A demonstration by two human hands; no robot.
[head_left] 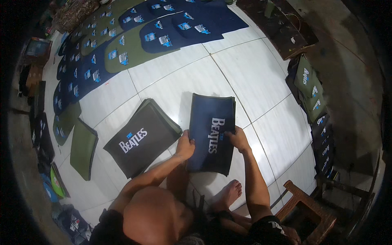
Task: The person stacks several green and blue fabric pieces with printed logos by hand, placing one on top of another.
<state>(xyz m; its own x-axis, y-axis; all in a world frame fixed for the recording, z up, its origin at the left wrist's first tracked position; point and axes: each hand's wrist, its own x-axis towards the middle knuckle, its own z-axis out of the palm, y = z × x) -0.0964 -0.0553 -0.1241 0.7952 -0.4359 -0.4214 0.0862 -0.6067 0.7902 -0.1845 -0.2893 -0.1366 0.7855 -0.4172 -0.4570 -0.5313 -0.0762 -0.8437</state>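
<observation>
My left hand (185, 145) grips the left edge of an upright-lying stack of rectangular fabric pieces (202, 114), navy on top with white and blue lettering running sideways. My right hand (239, 139) holds that stack's right edge, thumb over the top piece beside the print. Just left of my left hand lies a second, angled stack (149, 120), dark grey on top with similar lettering and olive pieces showing at its edges. Farther left rests a plain olive stack (83, 149) on the white tiled floor (257, 143).
Printed navy and olive panels (159, 28) cover the back left. A dark wooden board (277, 24) is at back right, above a row of printed pieces (308, 81) along the tiles' edge. A brown plastic stool (310, 206) stands bottom right, near my bare foot (230, 192).
</observation>
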